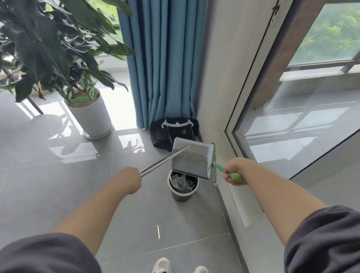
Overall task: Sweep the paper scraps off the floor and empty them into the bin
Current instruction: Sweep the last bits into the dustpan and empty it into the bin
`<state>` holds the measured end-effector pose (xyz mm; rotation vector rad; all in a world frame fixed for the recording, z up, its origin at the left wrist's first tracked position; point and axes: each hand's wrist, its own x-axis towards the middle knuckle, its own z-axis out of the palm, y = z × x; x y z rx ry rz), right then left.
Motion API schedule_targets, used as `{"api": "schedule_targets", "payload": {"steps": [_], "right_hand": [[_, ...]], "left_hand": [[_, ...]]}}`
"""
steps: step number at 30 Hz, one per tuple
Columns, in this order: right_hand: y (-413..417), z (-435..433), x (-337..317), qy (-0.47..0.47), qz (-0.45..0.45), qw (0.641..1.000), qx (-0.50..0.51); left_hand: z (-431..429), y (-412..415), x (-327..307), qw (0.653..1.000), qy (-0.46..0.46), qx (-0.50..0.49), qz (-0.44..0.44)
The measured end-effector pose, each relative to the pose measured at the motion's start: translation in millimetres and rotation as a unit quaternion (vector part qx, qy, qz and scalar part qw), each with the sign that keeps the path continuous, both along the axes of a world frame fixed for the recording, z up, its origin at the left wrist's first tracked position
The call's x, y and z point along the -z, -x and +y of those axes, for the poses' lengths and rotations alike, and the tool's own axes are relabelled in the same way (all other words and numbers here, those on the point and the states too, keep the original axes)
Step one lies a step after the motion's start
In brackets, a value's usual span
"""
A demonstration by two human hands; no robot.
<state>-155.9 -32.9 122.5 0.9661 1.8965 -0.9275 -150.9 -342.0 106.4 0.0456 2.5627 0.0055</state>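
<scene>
Grey tile floor (44, 187), corner by the blue curtain (160, 59). Looks like the emptying step: left hand (130, 180) grips the metal pole (161, 161), with the dustpan (191, 161) tipped over the little bin (182, 196) and paper scraps (182, 181) already inside. Right hand (232, 173) is wrapped round the green broom handle (219, 166). Next I'd guess a shake, then level it.

the tilted grey plastic dustpan (191, 161) hides the far rim of the small round dark bin (182, 196) and some of the crumpled white paper scraps (181, 182) in it. the green brush head (214, 176) is mostly behind the dustpan's right edge. the left hand (129, 180) hides its own fingers around the silver metal pole (161, 161). the right hand (232, 172) covers part of the green brush handle (236, 177).
</scene>
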Motion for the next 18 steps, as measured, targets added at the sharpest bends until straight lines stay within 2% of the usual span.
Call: {"api": "schedule_targets", "payload": {"steps": [4,7,10,13,18], "right_hand": [[4,-4,-23,0.103,0.009,0.981,0.163],[2,-1,-26,0.152,0.046,0.945,0.286],[-9,2,-18,0.179,0.081,0.902,0.385],[-19,3,-6,0.199,0.108,0.88,0.418],[-27,4,-9,0.198,0.066,0.871,0.445]], "left_hand": [[27,50,-73,0.995,0.039,0.094,0.009],[56,69,-121,0.988,0.061,0.14,0.031],[75,80,-142,0.978,0.082,0.187,0.041],[80,81,-138,0.968,0.1,0.228,0.039],[90,78,-134,0.959,0.102,0.264,0.03]]}}
